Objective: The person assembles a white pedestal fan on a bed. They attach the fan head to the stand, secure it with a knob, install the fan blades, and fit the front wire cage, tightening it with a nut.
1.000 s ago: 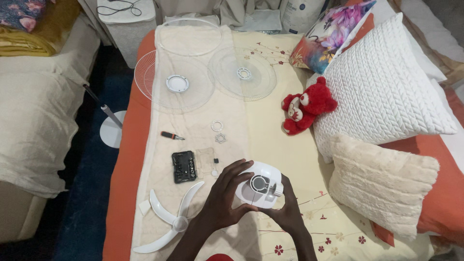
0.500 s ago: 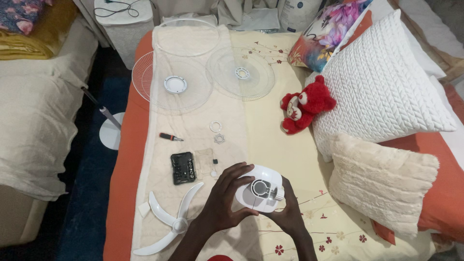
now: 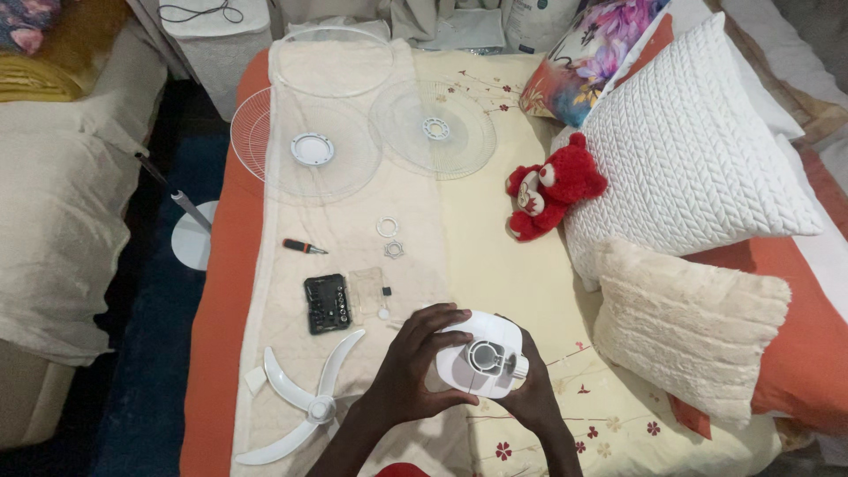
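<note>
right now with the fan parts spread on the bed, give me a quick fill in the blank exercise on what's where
1. Both hands, the left hand and right hand, hold the white ____ housing.
2. The teddy bear beside the pillows is ____.
3. The black bit case lies just above the white fan ____.
4. The screwdriver has an orange and ____ handle.

Missing words: motor; red; blade; black

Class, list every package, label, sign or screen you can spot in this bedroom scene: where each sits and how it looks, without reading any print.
White bag: top edge, behind the floral pillow; pale with a small dark round mark, mostly cropped.
Black bit case: on the bed cover, left of the left hand; small open rectangle.
Clear plastic packet: beside the case; flat, see-through.
No signs or screens visible.
</note>
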